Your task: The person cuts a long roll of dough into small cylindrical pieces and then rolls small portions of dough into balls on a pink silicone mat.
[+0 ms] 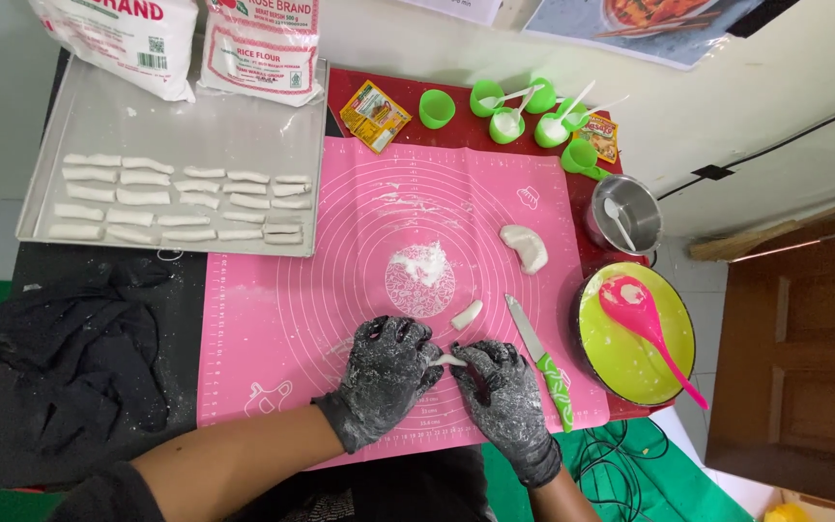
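Metal tray (99, 126), at 10 o'clock: rows of short white dough strips (181, 200); two flour bags (195, 39) at its far edge.
Green cups (509, 124), at 1 o'clock: white powder and white spoons in several.
Steel cup (642, 208), at 3 o'clock: one spoon.
Lime bowl (620, 353), at 4 o'clock: pink ladle (642, 314), white smears.
Pink mat (340, 290), centre: flour heap (422, 263), dough lump (526, 247), cut dough bit (467, 314), green-handled knife (541, 358).
Small dough piece (449, 360), at 6 o'clock on the mat: white, thin, elongated, floured. Left hand (387, 372) and right hand (504, 391), black-gloved and dusted, fingers curled, pinching it from either end.
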